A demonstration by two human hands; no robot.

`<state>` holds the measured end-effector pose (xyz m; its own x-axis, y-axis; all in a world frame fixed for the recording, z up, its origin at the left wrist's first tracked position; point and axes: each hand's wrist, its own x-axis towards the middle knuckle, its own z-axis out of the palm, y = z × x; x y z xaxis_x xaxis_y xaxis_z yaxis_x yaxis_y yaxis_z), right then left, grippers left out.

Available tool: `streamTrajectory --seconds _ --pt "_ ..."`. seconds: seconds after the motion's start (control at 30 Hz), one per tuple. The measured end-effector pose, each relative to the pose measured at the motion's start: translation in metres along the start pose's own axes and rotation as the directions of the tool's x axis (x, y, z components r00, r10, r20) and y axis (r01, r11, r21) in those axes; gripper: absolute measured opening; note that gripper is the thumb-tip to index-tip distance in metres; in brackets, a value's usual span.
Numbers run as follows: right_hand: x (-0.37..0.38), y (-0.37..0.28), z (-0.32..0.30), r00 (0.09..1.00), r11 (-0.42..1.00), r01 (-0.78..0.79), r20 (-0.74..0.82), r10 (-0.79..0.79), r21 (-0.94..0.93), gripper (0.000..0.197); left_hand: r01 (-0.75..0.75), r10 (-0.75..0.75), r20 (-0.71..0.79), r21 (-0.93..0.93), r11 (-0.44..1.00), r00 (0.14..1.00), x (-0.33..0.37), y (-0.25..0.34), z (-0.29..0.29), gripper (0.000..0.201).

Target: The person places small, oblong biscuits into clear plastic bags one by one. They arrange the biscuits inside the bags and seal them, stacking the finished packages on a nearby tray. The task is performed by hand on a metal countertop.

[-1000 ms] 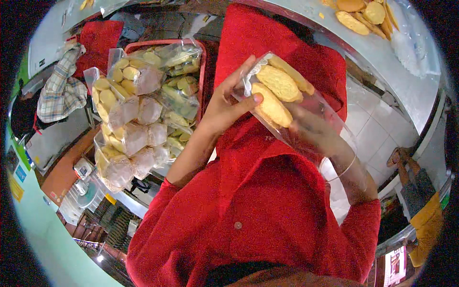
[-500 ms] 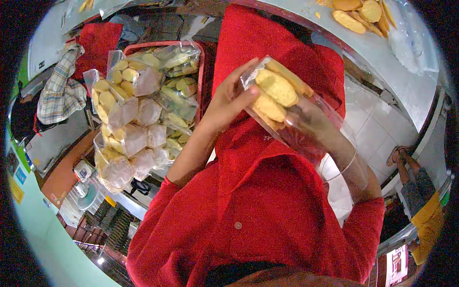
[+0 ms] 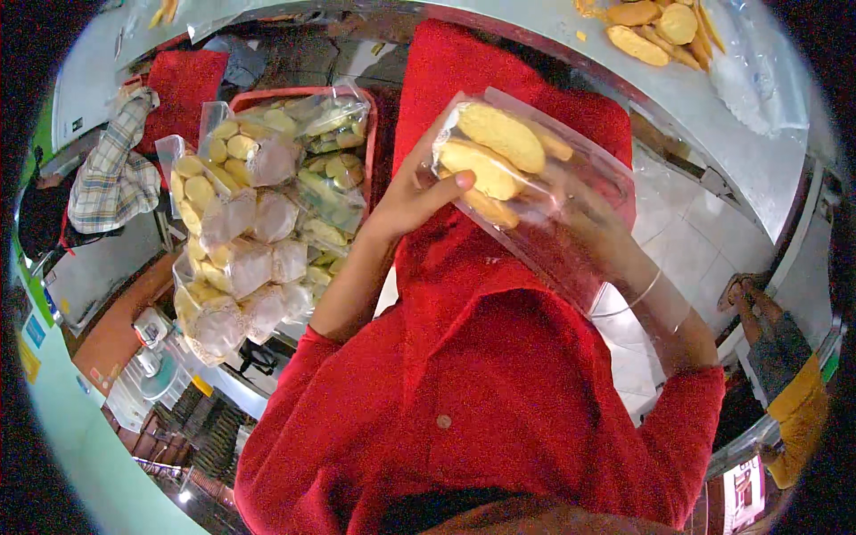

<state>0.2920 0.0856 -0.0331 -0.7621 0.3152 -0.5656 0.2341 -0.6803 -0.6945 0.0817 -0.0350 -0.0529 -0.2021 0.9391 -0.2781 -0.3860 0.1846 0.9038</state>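
My left hand (image 3: pixel 406 203) holds the closed end of a clear plastic bag (image 3: pixel 557 263) above my lap, its thumb pressed on the front and the fingers behind. Inside that end lie several oval yellow slices (image 3: pixel 501 135) that look like toasted bread, side by side along the bag. My right hand (image 3: pixel 599 234) reaches into the bag through its open end, so the film covers the hand and wrist. Its fingertips are close to the slices, but plastic and blur hide how the fingers are set.
To the left, several filled clear bags (image 3: pixel 236 218) are stacked in and over a red crate (image 3: pixel 372 134). A metal table (image 3: pixel 758 178) curves across the top right, with loose yellow slices (image 3: pixel 637 45) and plastic bags on it. A person in yellow (image 3: pixel 798 419) is at far right.
The bag has shifted slightly left, and its slices now face me more fully. My right hand remains inside it. The surroundings have barely shifted in view.
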Motion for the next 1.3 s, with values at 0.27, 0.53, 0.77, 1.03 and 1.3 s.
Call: streamTrajectory --seconds 0.27,0.53,0.77,1.03,1.3 --pt "0.010 -0.009 -0.004 0.979 0.877 0.169 0.181 -0.096 -0.450 0.028 -0.090 0.087 0.110 0.023 0.996 0.990 0.001 -0.016 -0.008 0.084" --pt "0.006 -0.021 -0.013 0.920 0.454 0.392 0.328 -0.217 -0.800 0.033 -0.059 0.057 0.071 0.031 0.998 0.996 0.009 -0.015 0.002 0.084" --pt "-0.001 -0.018 0.003 0.990 0.877 0.082 0.140 -0.018 -0.473 0.042 -0.082 0.087 0.151 -0.037 0.996 0.985 0.006 -0.020 0.003 0.085" --pt "-0.004 -0.003 -0.003 0.984 0.989 -0.102 0.134 0.116 -0.111 0.038 0.209 -0.191 0.102 -0.213 0.954 0.976 0.015 -0.013 -0.007 0.071" --pt "-0.005 -0.019 0.001 0.971 0.741 -0.096 0.103 0.218 -0.664 0.033 0.114 -0.082 0.131 -0.260 0.959 0.988 0.011 -0.030 0.000 0.068"
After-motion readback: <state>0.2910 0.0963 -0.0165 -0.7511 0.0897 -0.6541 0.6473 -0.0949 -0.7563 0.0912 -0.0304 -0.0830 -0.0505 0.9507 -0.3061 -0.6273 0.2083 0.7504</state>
